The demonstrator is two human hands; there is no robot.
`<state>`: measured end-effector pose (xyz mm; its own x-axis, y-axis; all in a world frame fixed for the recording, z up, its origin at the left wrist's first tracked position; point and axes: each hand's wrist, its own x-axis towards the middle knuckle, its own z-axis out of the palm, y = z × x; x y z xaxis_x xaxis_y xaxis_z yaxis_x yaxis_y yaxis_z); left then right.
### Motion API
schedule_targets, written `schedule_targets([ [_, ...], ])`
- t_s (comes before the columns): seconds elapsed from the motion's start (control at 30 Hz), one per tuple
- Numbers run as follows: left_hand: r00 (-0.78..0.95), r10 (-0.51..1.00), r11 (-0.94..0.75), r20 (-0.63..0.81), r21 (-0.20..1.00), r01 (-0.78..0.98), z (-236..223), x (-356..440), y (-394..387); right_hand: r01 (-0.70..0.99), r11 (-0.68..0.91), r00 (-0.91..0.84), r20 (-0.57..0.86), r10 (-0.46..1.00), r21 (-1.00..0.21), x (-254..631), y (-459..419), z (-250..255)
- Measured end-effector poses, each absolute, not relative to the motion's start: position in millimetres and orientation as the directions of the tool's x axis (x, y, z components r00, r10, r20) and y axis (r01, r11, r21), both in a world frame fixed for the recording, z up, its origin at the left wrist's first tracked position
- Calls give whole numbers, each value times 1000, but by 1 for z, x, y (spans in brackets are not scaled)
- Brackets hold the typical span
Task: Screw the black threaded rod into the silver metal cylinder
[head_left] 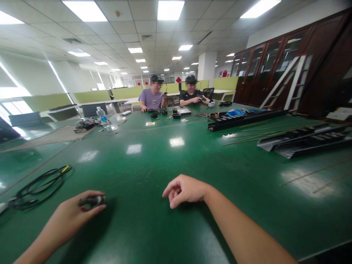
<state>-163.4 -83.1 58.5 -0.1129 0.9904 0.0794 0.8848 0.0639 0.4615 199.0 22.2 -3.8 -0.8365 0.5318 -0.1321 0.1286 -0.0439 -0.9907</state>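
My left hand (72, 212) rests low on the green table (154, 161) at the lower left, its fingers closed round a small dark grey object (92, 201) that I cannot name. My right hand (184, 190) hovers just over the table near the middle, fingers curled loosely inward with nothing visible in them. The two hands are about a forearm's length apart.
A coil of black cable (38, 187) lies left of my left hand. Long black trays (242, 119) and thin rods (255, 137) lie at the right. Two seated people (152, 98) work at the far end among small parts; a water bottle (102, 117) stands at the far left.
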Motion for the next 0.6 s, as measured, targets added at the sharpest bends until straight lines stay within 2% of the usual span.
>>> schedule_targets([
  [0.1,64,998,-58,6,525,849,57,-109,-49,136,13,-752,-95,652,-991,201,27,-6],
  [0.23,256,962,-264,100,589,764,45,-40,-18,292,220,-538,30,842,-931,200,31,-10],
  [0.3,298,948,-304,114,611,731,33,-25,-10,372,315,-504,95,858,-873,199,31,-11],
  [0.47,288,946,-316,150,627,712,1,-28,-2,442,454,-537,177,824,-774,196,25,-6],
  [0.6,323,931,-357,170,607,710,-2,-31,-1,483,472,-533,180,827,-738,190,20,-3],
])
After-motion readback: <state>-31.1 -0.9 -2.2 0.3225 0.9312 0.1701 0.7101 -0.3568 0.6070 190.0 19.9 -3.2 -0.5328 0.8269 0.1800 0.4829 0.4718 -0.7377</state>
